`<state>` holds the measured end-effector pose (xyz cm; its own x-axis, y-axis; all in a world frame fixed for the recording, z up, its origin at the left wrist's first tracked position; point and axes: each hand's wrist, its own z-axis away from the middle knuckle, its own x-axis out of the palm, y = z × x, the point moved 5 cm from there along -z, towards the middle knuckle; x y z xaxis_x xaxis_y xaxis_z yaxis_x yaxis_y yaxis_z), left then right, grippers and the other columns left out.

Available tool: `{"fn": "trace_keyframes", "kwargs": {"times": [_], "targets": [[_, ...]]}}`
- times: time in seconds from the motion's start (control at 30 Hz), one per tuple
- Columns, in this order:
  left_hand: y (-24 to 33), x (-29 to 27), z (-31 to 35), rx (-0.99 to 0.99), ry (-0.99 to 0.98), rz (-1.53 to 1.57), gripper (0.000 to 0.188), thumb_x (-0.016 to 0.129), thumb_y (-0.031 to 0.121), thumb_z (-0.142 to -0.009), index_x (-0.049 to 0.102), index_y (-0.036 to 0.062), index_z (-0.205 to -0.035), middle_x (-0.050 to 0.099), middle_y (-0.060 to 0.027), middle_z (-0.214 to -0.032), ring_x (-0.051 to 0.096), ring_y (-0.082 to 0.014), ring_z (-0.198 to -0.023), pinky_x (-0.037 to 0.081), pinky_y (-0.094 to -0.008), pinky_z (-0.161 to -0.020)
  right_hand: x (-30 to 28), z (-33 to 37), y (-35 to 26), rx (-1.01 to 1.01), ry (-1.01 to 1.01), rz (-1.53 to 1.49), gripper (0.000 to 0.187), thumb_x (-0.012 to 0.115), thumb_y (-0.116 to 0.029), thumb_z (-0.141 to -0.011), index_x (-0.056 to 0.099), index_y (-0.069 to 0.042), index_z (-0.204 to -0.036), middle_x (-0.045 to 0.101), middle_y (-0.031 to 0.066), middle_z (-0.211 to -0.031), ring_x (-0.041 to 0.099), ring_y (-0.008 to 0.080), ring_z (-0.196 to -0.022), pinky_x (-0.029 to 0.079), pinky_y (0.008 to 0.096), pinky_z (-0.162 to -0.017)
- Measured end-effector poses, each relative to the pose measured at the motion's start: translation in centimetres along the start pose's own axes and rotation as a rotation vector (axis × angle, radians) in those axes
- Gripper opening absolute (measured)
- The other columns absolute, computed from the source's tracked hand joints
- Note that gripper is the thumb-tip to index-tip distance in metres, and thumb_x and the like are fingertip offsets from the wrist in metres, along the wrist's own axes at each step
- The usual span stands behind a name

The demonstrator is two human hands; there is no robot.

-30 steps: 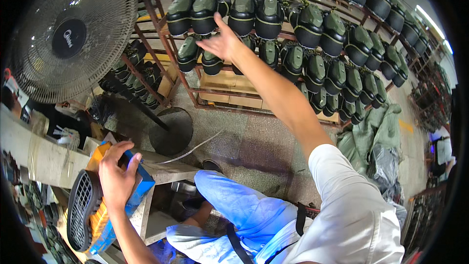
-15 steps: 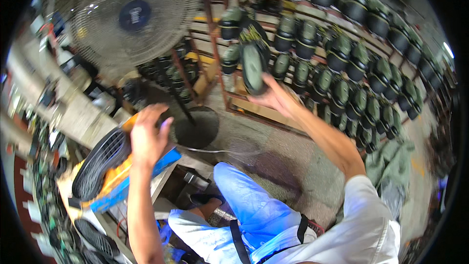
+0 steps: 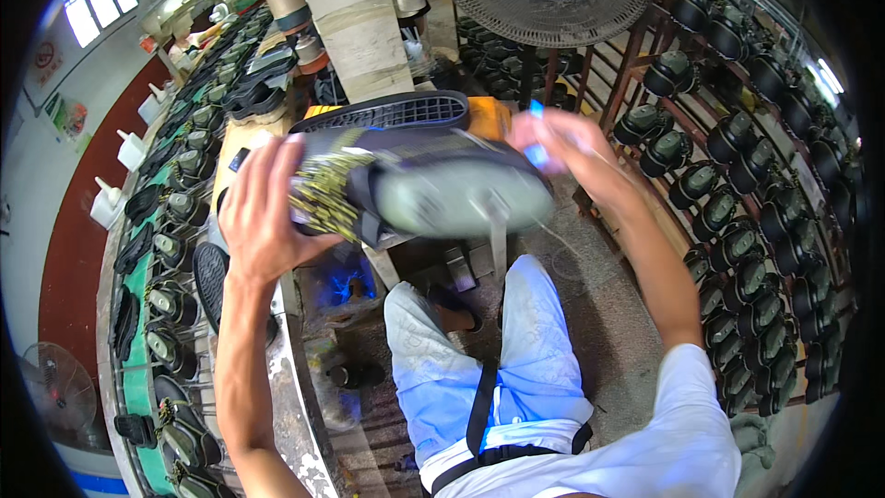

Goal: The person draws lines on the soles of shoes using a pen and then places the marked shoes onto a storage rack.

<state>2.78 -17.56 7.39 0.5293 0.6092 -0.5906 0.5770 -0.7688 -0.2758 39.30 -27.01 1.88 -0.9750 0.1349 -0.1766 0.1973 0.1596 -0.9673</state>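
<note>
My left hand (image 3: pixel 258 212) grips a black shoe upper (image 3: pixel 369 186) by its end with the yellow-and-black laces. The upper lies sideways in front of me, and its pale green underside (image 3: pixel 452 201) faces me, blurred by motion. Close to its right end is my right hand (image 3: pixel 567 148), fingers bent and smeared. Blue light falls by those fingers, and whether they hold anything cannot be made out. Just behind the upper, a black outsole (image 3: pixel 396 112) with a grid inside rests beside an orange block (image 3: pixel 489 117).
A standing fan (image 3: pixel 553 0) is at the back. Racks of green and black shoes (image 3: pixel 733 254) fill the right side. Along the left runs a green conveyor (image 3: pixel 138 397) with shoes and soles. White bottles (image 3: pixel 109 203) stand beyond it. Another outsole (image 3: pixel 210 281) lies by my left forearm.
My view has swung left from the rack to the bench. The shoe, earlier at my right hand by the rack, is now over the bench in my left hand.
</note>
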Motion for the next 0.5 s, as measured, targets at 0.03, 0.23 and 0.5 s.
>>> {"fn": "trace_keyframes", "kwargs": {"times": [0.03, 0.23, 0.5], "targets": [[-1.6, -0.3, 1.3, -0.111, -0.037, -0.02, 0.105, 0.096, 0.051, -0.054, 0.061, 0.0007, -0.138, 0.065, -0.0224, -0.135, 0.066, -0.039, -0.123, 0.053, -0.0482, -0.104, 0.1, -3.6, 1.7, -0.196, 0.096, -0.016, 0.063, 0.072, -0.044, -0.1, 0.059, 0.001, -0.142, 0.069, 0.0175, -0.133, 0.064, 0.0233, -0.127, 0.05, 0.0377, -0.11], [-8.4, 1.4, 2.2, -0.37, -0.133, -0.084, 0.093, 0.095, 0.049, -0.06, 0.062, 0.0036, -0.134, 0.07, -0.018, -0.127, 0.068, -0.0349, -0.117, 0.056, -0.0452, -0.099, 3.8, -12.2, 6.8, -0.278, 0.142, 0.292, 0.075, 0.094, -0.035, -0.074, 0.066, -0.001, -0.135, 0.076, 0.0168, -0.115, 0.072, 0.0253, -0.108, 0.053, 0.038, -0.1], [-10.2, 9.4, -4.3, -0.329, -0.59, 0.063, 0.109, 0.086, 0.067, -0.058, 0.063, -0.0066, -0.134, 0.071, -0.0249, -0.126, 0.07, -0.0379, -0.115, 0.054, -0.0447, -0.102, 3.3, -13.1, 7.6, -0.174, 0.056, 0.204, 0.09, 0.094, -0.025, -0.078, 0.051, -0.001, -0.153, 0.061, 0.0203, -0.148, 0.057, 0.0257, -0.137, 0.042, 0.0367, -0.116]]}}
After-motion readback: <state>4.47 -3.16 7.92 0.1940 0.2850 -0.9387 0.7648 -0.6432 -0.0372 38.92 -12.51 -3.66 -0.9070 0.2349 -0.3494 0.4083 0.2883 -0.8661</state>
